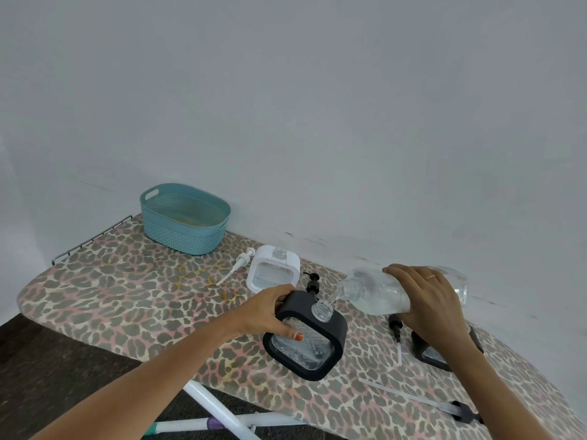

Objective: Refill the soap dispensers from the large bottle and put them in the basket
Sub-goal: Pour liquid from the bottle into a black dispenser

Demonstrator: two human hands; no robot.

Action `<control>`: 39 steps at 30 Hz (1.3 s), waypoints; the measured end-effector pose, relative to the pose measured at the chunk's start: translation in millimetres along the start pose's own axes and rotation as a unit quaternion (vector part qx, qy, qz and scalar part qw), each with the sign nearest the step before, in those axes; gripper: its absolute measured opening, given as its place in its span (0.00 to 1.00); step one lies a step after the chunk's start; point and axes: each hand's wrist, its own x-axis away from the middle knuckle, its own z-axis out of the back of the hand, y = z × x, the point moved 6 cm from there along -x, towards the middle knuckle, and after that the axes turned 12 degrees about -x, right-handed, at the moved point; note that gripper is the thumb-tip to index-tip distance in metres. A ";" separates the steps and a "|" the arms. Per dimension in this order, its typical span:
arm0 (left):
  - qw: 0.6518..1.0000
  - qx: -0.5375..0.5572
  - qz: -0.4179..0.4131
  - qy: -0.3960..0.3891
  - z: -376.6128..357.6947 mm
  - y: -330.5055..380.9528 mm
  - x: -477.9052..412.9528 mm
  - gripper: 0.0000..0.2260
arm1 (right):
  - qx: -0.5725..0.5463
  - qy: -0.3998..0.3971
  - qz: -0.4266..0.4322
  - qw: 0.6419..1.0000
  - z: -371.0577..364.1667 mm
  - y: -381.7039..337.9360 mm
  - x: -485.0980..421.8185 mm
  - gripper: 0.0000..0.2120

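Note:
My left hand (268, 312) grips the left shoulder of a black-framed soap dispenser (330, 331) standing upright, its clear neck uncapped. My right hand (428, 300) holds the large clear bottle (378, 295) tipped sideways, its mouth just above the dispenser's neck, with clear liquid running in. A white-framed dispenser (273, 273) stands uncapped behind, its white pump (236, 265) lying to its left. A second black dispenser (432, 352) lies mostly hidden under my right forearm. The teal basket (165, 230) sits at the far left and holds no dispenser.
Black pumps lie loose on the leopard-print ironing board (127, 296): one (313, 282) behind the held dispenser, one (396, 331) right of it, and a long-tubed one (457, 409) near the front edge. A wall runs close behind. White board legs (216, 411) show below.

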 end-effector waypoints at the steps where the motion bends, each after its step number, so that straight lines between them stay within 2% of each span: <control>1: 1.000 0.000 0.000 0.001 -0.1 -0.4 0.0 0.24 | -0.001 0.000 0.000 1.000 0.1 0.1 0.0 0.33; 39: 1.000 0.022 0.005 0.002 -3.5 -1.1 1.3 0.23 | 0.000 0.004 0.001 1.000 4.9 -2.2 2.5 0.28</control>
